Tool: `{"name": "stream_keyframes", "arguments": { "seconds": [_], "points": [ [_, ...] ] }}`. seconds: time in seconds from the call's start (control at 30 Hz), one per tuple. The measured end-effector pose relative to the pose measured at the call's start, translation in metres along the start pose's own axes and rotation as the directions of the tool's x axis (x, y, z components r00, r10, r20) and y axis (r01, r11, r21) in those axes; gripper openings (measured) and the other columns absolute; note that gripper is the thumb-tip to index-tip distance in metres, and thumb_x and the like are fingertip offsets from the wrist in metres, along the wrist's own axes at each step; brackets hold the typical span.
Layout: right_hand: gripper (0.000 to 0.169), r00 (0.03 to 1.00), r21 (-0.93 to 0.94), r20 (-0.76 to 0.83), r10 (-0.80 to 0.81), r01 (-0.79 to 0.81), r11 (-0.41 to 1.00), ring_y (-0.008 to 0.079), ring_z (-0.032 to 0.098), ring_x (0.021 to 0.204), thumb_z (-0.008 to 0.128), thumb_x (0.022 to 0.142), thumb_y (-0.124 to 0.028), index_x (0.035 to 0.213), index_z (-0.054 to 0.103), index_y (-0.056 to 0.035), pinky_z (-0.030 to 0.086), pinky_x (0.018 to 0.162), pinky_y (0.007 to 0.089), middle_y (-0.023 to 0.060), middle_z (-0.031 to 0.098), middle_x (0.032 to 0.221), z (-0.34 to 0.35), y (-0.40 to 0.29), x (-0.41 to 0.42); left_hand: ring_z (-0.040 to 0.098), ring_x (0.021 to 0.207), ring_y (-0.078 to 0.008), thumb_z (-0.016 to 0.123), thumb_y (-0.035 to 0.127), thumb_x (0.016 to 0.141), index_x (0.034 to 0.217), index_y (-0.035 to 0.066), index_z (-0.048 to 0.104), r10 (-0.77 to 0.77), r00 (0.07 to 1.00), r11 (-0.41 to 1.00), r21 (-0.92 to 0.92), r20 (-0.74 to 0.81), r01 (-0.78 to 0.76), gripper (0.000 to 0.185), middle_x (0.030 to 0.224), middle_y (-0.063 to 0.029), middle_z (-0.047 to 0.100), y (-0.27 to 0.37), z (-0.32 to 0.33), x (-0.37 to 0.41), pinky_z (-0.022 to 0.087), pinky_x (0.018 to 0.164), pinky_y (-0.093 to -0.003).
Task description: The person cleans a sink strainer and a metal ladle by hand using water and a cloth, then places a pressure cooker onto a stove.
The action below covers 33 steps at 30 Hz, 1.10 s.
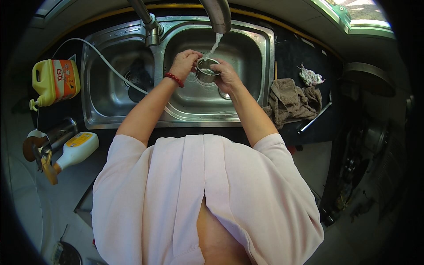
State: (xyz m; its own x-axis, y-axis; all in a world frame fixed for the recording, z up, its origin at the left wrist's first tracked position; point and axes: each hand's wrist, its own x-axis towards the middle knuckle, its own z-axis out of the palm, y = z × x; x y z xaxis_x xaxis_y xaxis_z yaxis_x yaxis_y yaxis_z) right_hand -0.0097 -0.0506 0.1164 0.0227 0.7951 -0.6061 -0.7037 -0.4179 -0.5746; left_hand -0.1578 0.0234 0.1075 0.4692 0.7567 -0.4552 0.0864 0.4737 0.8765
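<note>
A small round metal cup (207, 77) is held over the right basin of a double stainless steel sink (185, 116). Running water (216, 44) falls from the wide faucet spout (220, 20) to the cup's far rim. My right hand (227, 77) grips the cup's right side, with the thumb at the rim. At the cup's left side is my left hand (185, 64), its fingers bent near the rim; whether they grip it is unclear. A red bead bracelet (174, 79) circles my left wrist.
A second faucet (152, 33) and a pale hose (109, 63) reach over the left basin. A yellow jug (44, 79) and a white spray bottle (79, 149) are at the left. Right of the sink lie a brown towel (291, 99), crumpled whitish material (310, 76) and a thin metal rod (314, 119).
</note>
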Motion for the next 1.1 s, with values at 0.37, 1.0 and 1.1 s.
{"name": "stream_keyframes", "arguments": {
  "seconds": [0.37,1.0,1.1],
  "points": [
    [0.048,0.995,-0.319,-0.09,-0.043,0.012,0.948,0.0237,0.057,0.082,0.045,0.063,0.011,0.11,0.049,0.0053,0.047,0.069,0.031,0.0139,0.057,0.091,-0.002,0.014,0.007,0.062,0.074,-0.017,0.044,0.017,0.083,0.11,0.002,0.052,-0.251,0.956,0.966,0.108,0.153,0.236,0.032,0.09,-0.0081,0.06,0.011,0.001,-0.009,0.055,0.056,-0.0348],
    [0.014,0.967,-0.868,-0.148,-0.208,-0.027,0.495,0.0237,0.063,0.054,0.063,0.073,-0.008,0.085,0.063,-0.0008,0.051,0.037,0.0346,0.0148,0.063,0.074,0.008,-0.007,0.004,0.06,0.067,-0.011,0.049,0.007,0.08,0.103,-0.001,0.058,0.041,0.986,0.98,0.185,0.164,-0.072,0.026,0.083,-0.0056,0.06,0.0,0.014,-0.013,0.052,0.052,-0.0241],
    [0.016,0.953,-0.878,-0.158,-0.259,-0.016,0.478,0.0265,0.063,0.057,0.058,0.071,-0.003,0.087,0.063,0.0002,0.052,0.038,0.0368,0.0164,0.064,0.077,0.009,-0.006,0.005,0.059,0.071,-0.0106,0.053,0.008,0.081,0.1,0.001,0.057,0.02,0.989,0.993,0.115,0.143,-0.037,0.021,0.085,-0.0037,0.059,-0.003,0.01,-0.011,0.053,0.056,-0.0257]
  ]
}}
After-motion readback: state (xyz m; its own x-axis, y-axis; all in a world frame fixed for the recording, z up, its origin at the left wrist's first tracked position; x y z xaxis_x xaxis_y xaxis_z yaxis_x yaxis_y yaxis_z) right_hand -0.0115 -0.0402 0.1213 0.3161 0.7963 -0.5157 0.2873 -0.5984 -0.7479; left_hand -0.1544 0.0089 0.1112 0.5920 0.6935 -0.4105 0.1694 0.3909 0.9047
